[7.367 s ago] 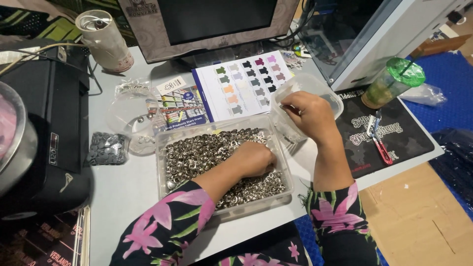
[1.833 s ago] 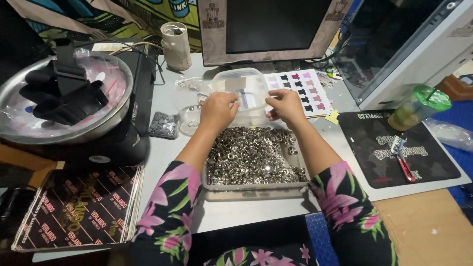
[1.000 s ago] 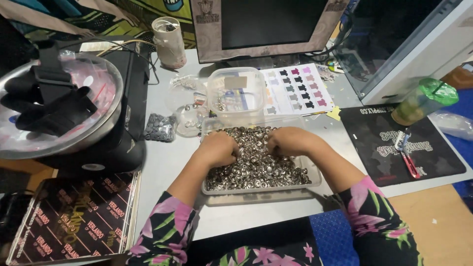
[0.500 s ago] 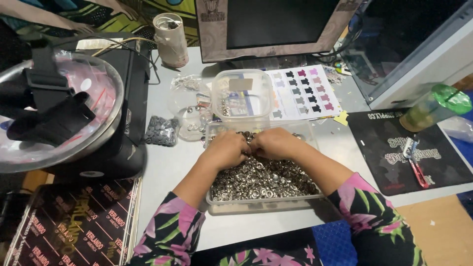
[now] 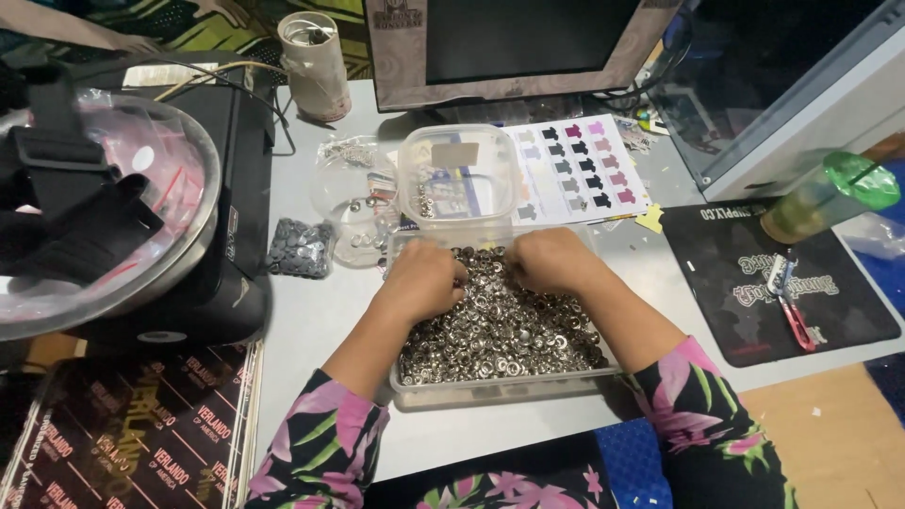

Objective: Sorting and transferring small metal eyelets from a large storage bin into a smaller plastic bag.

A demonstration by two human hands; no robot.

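At the near middle of the desk: a clear rectangular plastic tray (image 5: 490,391) heaped with small silver metal rings (image 5: 509,330) sits square in front of the person, seemingly so both arms reach it without stretching.
Left hand: the left hand (image 5: 426,280) rests knuckles-up on the far left part of the ring heap, fingers curled down into the rings; whether it pinches any cannot be told.
Right hand: the right hand (image 5: 550,260) lies on the far right part of the heap, just beside the left, fingers likewise bent into the pile and tips hidden, so its grip is unclear.
Beyond the tray: a smaller clear square plastic tub (image 5: 457,179) stands touching or nearly touching the tray's far edge, a few rings inside, probably kept close for short transfers.
Far right of the tray: a white printed sheet of small coloured shirt shapes (image 5: 580,170) lies flat, readable from the seat.
Left of the tray: a small dark grey pile of round pieces (image 5: 300,249) lies near a black machine with a round metal bowl (image 5: 203,240).
Right of the tray: a black mat (image 5: 745,283) carries red-handled pliers (image 5: 790,303), well apart from both hands.
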